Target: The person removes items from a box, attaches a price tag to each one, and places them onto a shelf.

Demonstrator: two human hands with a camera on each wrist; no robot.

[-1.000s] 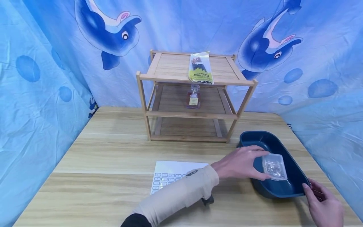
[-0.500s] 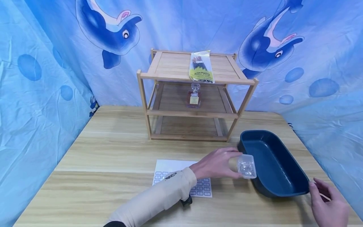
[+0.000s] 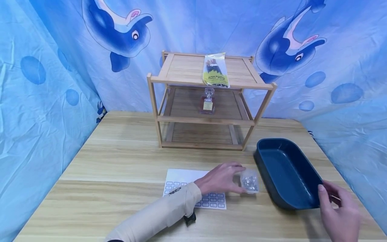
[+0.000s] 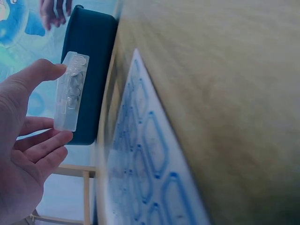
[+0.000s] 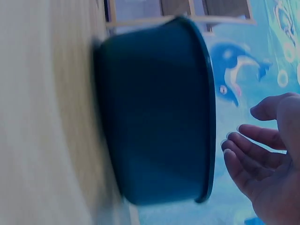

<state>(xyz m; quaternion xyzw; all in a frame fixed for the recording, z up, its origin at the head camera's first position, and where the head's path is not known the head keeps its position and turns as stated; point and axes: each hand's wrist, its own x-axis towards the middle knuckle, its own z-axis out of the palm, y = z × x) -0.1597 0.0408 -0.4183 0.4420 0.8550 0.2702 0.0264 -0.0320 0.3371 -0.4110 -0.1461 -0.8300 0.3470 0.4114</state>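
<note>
My left hand pinches a small clear plastic box between thumb and fingertips, low over the table. Shiny clear pieces lie inside it, too small to name; the left wrist view shows thumb and fingers at opposite ends of the box. To its right stands a dark blue basin with rounded corners and bare insides. My right hand is by the basin's near right corner. In the right wrist view this right hand has loosely bent fingers, holds nothing and is apart from the rim.
A white sheet printed with blue boxes lies partly under my left forearm. Behind stands a three-tier wooden rack, with a packet of artist brushes on top and a perfume bottle on the middle shelf. Blue dolphin curtains surround the table.
My left hand has carried the plastic box out from over the basin, leftward and down toward the table. The right hand has come off the basin's rim.
</note>
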